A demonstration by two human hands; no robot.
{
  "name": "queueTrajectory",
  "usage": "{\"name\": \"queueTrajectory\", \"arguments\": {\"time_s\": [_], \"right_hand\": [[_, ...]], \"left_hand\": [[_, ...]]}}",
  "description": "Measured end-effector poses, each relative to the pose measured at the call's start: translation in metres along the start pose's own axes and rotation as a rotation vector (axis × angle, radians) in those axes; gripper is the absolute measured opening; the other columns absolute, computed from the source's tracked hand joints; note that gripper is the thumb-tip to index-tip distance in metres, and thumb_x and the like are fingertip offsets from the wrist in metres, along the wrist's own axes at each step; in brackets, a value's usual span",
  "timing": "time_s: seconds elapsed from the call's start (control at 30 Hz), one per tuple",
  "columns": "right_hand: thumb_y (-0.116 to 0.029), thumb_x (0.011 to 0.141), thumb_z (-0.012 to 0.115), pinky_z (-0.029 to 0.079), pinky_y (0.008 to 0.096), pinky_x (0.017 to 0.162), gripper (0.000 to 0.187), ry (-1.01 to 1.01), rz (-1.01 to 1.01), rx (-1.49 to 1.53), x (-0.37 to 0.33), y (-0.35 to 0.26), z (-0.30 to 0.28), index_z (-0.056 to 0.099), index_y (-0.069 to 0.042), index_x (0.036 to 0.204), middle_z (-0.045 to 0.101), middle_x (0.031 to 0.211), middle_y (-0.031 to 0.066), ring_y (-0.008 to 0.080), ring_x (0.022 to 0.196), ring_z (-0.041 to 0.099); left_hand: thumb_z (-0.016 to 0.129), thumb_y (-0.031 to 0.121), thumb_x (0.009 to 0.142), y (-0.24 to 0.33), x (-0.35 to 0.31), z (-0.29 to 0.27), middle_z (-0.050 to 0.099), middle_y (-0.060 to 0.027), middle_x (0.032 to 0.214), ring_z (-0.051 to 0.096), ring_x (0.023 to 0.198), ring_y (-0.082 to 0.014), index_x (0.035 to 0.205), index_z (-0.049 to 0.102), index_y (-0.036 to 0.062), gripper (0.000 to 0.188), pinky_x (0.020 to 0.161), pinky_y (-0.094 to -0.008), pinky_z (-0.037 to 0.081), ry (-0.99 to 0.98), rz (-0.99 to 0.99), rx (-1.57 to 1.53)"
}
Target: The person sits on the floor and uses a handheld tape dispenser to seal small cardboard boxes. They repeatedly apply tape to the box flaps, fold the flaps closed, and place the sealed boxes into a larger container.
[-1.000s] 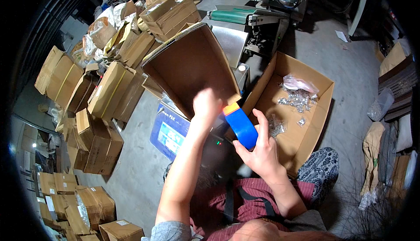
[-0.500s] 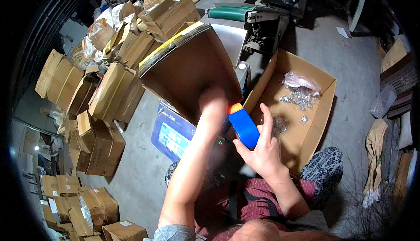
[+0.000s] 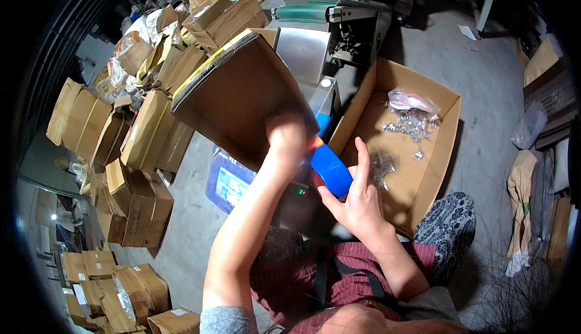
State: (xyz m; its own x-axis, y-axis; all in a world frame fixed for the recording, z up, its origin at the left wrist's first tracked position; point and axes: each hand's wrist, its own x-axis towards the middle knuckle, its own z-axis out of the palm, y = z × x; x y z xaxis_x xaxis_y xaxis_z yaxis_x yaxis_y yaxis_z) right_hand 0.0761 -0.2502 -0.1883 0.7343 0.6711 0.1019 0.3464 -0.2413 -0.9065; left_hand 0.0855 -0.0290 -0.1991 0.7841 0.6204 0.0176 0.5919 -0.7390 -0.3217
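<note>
Holding blue tool (image 3: 333, 173) by lower corner of tilted carton (image 3: 233, 95).
Right hand (image 3: 361, 210) grips its rear end, likely keeping orange tip (image 3: 315, 143) near the edge; left hand (image 3: 287, 133) blurred at the opening, can't tell its grip.

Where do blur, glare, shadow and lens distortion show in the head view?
In the head view: left hand motion-blurred, right hand sharper; metal plate catching a bright sheen; shadow darkening the tilted box; corners black, straight edges bowing near the rim.

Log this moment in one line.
left hand: blurred, at tilted cardboard box | right hand: holds blue object | alongside: open carton with clear packets
</note>
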Motion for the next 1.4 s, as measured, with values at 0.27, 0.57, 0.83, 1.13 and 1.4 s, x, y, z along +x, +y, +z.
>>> {"name": "queueTrajectory", "arguments": {"time_s": [0.27, 0.57, 0.83, 1.13, 1.4], "right_hand": [[-0.017, 0.080, 0.076, 0.052, 0.0589, 0.078, 0.108, -0.043, 0.073, 0.008, 0.000, -0.005, 0.001, -0.001, -0.010, 0.156, 0.069, 0.092, 0.0245, 0.0500, 0.084, 0.067], [-0.018, 0.079, 0.078, 0.052, 0.0576, 0.072, 0.112, 0.034, 0.037, 0.091, 0.003, -0.004, 0.004, -0.003, -0.013, 0.156, 0.067, 0.085, 0.0212, 0.0482, 0.077, 0.067], [-0.016, 0.081, 0.076, 0.054, 0.0509, 0.070, 0.101, -0.015, 0.015, 0.084, 0.007, -0.004, -0.002, 0.010, -0.007, 0.156, 0.067, 0.088, 0.0193, 0.0432, 0.079, 0.068], [-0.022, 0.085, 0.080, 0.057, 0.0436, 0.065, 0.096, 0.130, -0.210, 0.071, 0.024, 0.013, 0.002, 0.017, -0.006, 0.155, 0.067, 0.092, 0.0164, 0.0342, 0.074, 0.071], [-0.021, 0.082, 0.076, 0.056, 0.0428, 0.075, 0.083, 0.176, -0.414, 0.004, 0.040, 0.016, 0.006, 0.034, -0.010, 0.152, 0.065, 0.106, 0.0210, 0.0378, 0.091, 0.069]], "left_hand": [[0.065, 0.020, 0.091, -0.007, -0.002, -0.006, 0.075, -0.0103, 0.106, 0.074, 0.096, -0.0249, 0.100, 0.077, 0.0119, 0.017, 0.078, -0.0362, 0.060, -0.080, -0.033, -0.010], [0.066, 0.022, 0.091, -0.005, 0.003, -0.008, 0.076, -0.0104, 0.105, 0.074, 0.098, -0.0286, 0.099, 0.078, 0.0109, 0.018, 0.073, -0.0424, 0.061, -0.213, -0.021, -0.103], [0.066, 0.016, 0.085, -0.017, 0.008, -0.006, 0.075, -0.0104, 0.084, 0.075, 0.079, -0.0270, 0.083, 0.076, 0.0112, 0.012, 0.063, -0.0378, 0.058, 0.012, 0.208, 0.122], [0.061, 0.002, 0.070, -0.080, -0.017, -0.043, 0.070, -0.0163, 0.116, 0.067, 0.109, -0.0278, 0.128, 0.062, 0.0035, 0.058, 0.093, -0.0367, 0.051, -0.150, 0.366, -0.901], [0.061, 0.009, 0.084, -0.061, -0.030, -0.018, 0.070, -0.0246, 0.099, 0.068, 0.093, -0.0427, 0.130, 0.061, 0.0073, 0.047, 0.086, -0.0507, 0.054, 0.030, 0.167, -0.543]]}}
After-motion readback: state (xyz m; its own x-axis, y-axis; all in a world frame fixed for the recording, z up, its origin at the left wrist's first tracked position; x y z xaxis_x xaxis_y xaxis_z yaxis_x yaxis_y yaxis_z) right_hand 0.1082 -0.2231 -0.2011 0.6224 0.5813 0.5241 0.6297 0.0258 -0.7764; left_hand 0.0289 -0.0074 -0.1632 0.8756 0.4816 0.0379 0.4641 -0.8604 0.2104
